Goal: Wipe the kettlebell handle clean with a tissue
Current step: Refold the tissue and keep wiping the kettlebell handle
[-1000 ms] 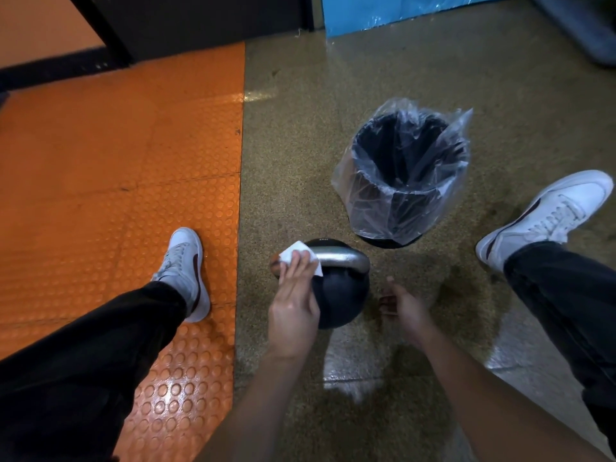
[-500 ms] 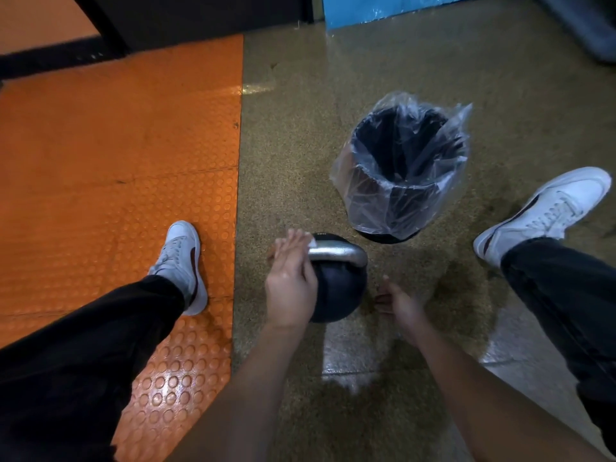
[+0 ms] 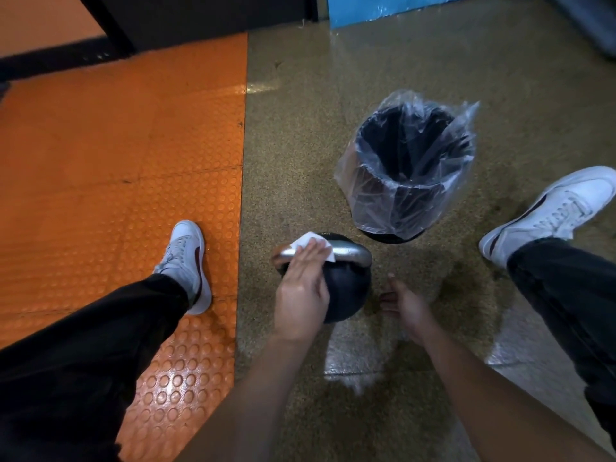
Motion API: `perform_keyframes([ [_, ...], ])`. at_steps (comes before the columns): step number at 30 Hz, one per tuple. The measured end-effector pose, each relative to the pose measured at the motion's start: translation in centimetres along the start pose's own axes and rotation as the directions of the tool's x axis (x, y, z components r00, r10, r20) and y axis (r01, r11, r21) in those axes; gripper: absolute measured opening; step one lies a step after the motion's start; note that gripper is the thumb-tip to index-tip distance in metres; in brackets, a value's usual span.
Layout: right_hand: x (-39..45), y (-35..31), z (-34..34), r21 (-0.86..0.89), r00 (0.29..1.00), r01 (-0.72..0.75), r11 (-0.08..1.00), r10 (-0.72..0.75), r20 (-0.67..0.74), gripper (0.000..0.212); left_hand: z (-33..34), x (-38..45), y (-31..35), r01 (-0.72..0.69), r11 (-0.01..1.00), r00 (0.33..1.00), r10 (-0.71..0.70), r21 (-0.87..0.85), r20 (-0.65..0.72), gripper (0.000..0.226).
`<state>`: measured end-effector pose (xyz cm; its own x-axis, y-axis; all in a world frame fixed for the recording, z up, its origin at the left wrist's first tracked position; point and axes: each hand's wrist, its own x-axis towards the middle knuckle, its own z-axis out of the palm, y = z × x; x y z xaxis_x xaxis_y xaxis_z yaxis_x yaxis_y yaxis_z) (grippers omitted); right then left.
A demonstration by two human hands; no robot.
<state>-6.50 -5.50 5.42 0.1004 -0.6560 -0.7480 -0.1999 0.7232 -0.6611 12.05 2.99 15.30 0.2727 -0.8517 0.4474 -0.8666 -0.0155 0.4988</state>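
Observation:
A black kettlebell (image 3: 350, 288) with a silver handle (image 3: 353, 253) stands on the speckled floor between my feet. My left hand (image 3: 301, 291) lies over the left half of the handle and presses a white tissue (image 3: 308, 241) against it; the tissue's corners stick out past my fingers. My right hand (image 3: 405, 306) hovers just right of the kettlebell, near the floor, fingers loosely apart and holding nothing. It does not touch the kettlebell.
A black bin (image 3: 408, 168) lined with a clear plastic bag stands just behind the kettlebell. My white shoes are at the left (image 3: 186, 261) and right (image 3: 550, 211). Orange studded matting (image 3: 116, 161) covers the floor on the left.
My left hand has slid the tissue along the handle toward the right, so more of the tissue shows again. The right hand has stayed beside the kettlebell.

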Motion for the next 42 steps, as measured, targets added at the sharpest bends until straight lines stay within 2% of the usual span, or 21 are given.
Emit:
perform_keyframes([
  [2,0.0,-0.2,-0.3,0.048,1.000,0.002,0.999,-0.002,-0.010,0.037,-0.3,-0.2,-1.2,0.091,0.996,0.995,-0.091,-0.001,-0.048,0.043],
  [5,0.2,0.4,0.1,0.002,1.000,-0.009,1.000,0.009,-0.001,0.041,0.1,1.7,-1.6,0.183,0.983,0.980,-0.182,-0.001,-0.080,0.036],
  [9,0.5,0.7,0.4,-0.004,1.000,-0.018,1.000,0.018,0.003,0.041,0.8,1.2,0.2,0.082,0.997,0.994,-0.082,-0.004,-0.073,0.037],
  [13,0.8,0.6,-0.2,0.049,1.000,0.011,0.999,-0.010,-0.015,0.036,0.8,-1.9,0.2,0.188,0.980,0.958,-0.197,-0.064,-0.208,0.038],
  [14,0.8,0.8,-0.2,0.044,1.000,0.007,0.999,-0.006,-0.021,0.037,1.0,-2.0,0.5,0.250,0.964,0.927,-0.265,-0.087,-0.267,0.035],
  [16,0.9,1.4,-0.1,0.003,1.000,-0.014,1.000,0.014,-0.026,0.040,1.9,-1.2,1.9,0.429,0.875,0.803,-0.484,-0.226,-0.347,0.026],
  [18,1.1,1.7,0.1,-0.018,0.999,-0.040,0.999,0.039,-0.021,0.038,2.7,0.1,3.9,0.523,0.760,0.684,-0.645,-0.386,-0.341,0.017],
  [21,1.6,1.5,-0.1,0.027,0.998,-0.053,0.998,0.054,-0.034,0.041,3.9,0.9,5.7,0.539,0.715,0.640,-0.691,-0.445,-0.335,0.013],
  [24,1.9,1.5,-0.5,0.009,0.999,-0.040,0.999,0.040,-0.034,0.047,4.1,0.6,5.4,0.592,0.654,0.566,-0.754,-0.472,-0.334,0.013],
  [25,2.0,1.6,-0.5,-0.001,0.999,-0.044,0.999,0.043,-0.032,0.048,4.0,0.5,5.2,0.596,0.649,0.556,-0.758,-0.472,-0.340,0.013],
  [28,1.9,1.7,-0.3,0.009,0.998,-0.060,0.998,0.060,-0.020,0.048,3.7,0.7,5.3,0.570,0.681,0.594,-0.728,-0.459,-0.343,0.013],
  [31,2.1,1.7,-0.2,0.043,0.998,-0.065,0.997,0.066,-0.023,0.045,3.9,0.6,5.7,0.593,0.669,0.603,-0.738,-0.448,-0.303,0.019],
  [34,2.0,1.8,-0.2,0.001,0.997,-0.060,0.998,0.060,-0.042,0.046,3.9,0.1,4.7,0.624,0.616,0.537,-0.785,-0.481,-0.310,0.032],
  [36,2.0,1.9,-0.1,0.005,0.997,-0.066,0.998,0.066,-0.041,0.042,3.7,0.1,4.3,0.614,0.604,0.505,-0.795,-0.508,-0.335,0.028],
  [40,2.2,1.8,0.1,0.060,0.996,-0.080,0.995,0.082,-0.036,0.047,3.9,0.0,5.7,0.571,0.671,0.602,-0.734,-0.473,-0.314,0.022],
  [42,2.0,1.7,0.1,0.053,0.997,-0.068,0.996,0.069,-0.025,0.043,3.9,0.0,5.6,0.593,0.654,0.596,-0.749,-0.469,-0.290,0.023],
])
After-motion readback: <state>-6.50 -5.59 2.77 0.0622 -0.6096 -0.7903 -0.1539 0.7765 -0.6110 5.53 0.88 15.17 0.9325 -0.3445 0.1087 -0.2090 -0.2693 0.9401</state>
